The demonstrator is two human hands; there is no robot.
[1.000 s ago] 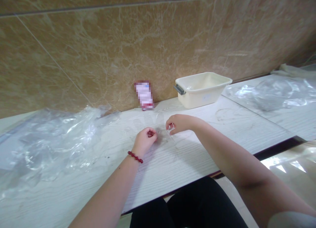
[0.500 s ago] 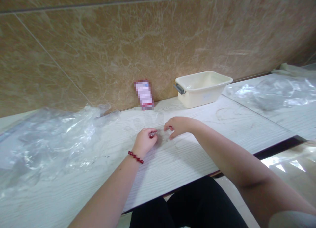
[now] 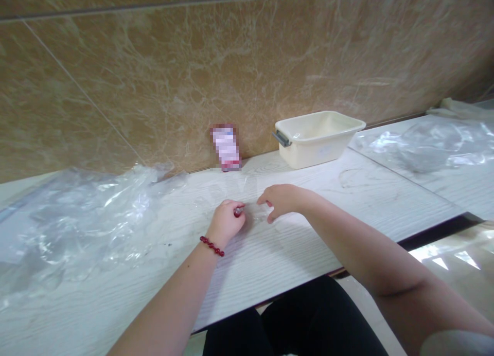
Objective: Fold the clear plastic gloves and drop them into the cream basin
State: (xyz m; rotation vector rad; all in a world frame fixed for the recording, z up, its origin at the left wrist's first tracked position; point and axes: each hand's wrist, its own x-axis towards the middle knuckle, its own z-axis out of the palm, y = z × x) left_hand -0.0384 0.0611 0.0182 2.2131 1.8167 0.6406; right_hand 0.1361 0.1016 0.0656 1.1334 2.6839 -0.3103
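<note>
My left hand (image 3: 224, 221), with a red bead bracelet at the wrist, is closed around a small red and silver item (image 3: 238, 211) whose tip pokes out between thumb and fingers. My right hand (image 3: 281, 199) rests a little to the right, fingers curled down on a small clear plastic bag (image 3: 258, 212) that lies flat on the white wood-grain table (image 3: 309, 243). The bag sits between both hands and is hard to make out.
A heap of crumpled clear plastic (image 3: 77, 222) covers the table's left side. A cream plastic tub (image 3: 318, 138) with a grey handle stands at the back right by the brown marble wall. A small red and white pack (image 3: 226, 147) leans on the wall. More plastic film (image 3: 424, 145) lies far right.
My hands have drawn closer together. The small red item now shows at my left fingertips, and my right hand has shifted slightly down onto the clear bag.
</note>
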